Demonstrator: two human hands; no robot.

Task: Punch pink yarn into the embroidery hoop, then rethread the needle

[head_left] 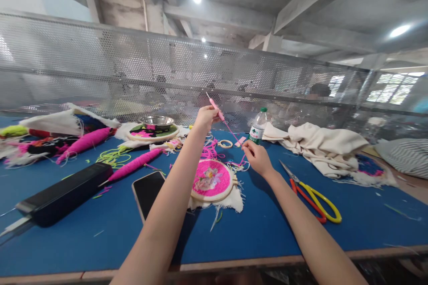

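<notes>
A: Fingers?
B: Left hand (206,118) grips a slim pink-handled needle tool (216,109), metal tip up; right hand (256,156) pinches its taut pink yarn (232,133).
A: Hooped embroidery (214,180)?
B: Below both, on the table (257,236); round, fuzzy-surfaced.

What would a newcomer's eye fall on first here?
Probably the pink flower embroidery in its round hoop on the blue table, near the centre. Beyond it, the left hand holds up a pink needle tool, with pink yarn running to the right hand. Scissors with red and yellow handles lie to the right.
</notes>
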